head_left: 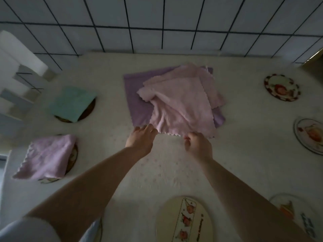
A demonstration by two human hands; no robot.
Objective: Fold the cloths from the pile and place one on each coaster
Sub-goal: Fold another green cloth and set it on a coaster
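Observation:
A pile of cloths lies at the table's middle: a rumpled pink cloth (181,105) on top of a purple cloth (138,105). My left hand (141,138) pinches the pink cloth's near edge at its left corner. Fingers curled, my right hand (198,144) grips the same edge further right. A folded teal cloth (70,102) covers a coaster (90,110) at the left. A folded pink cloth (47,156) covers another coaster (73,159) below it.
Bare fruit-patterned coasters sit at the right (281,88), far right (309,135), near right (293,217) and near middle (185,220). A pale cloth-covered table (244,163) meets a tiled wall (157,23) at the back. A white chair (19,55) stands at the left.

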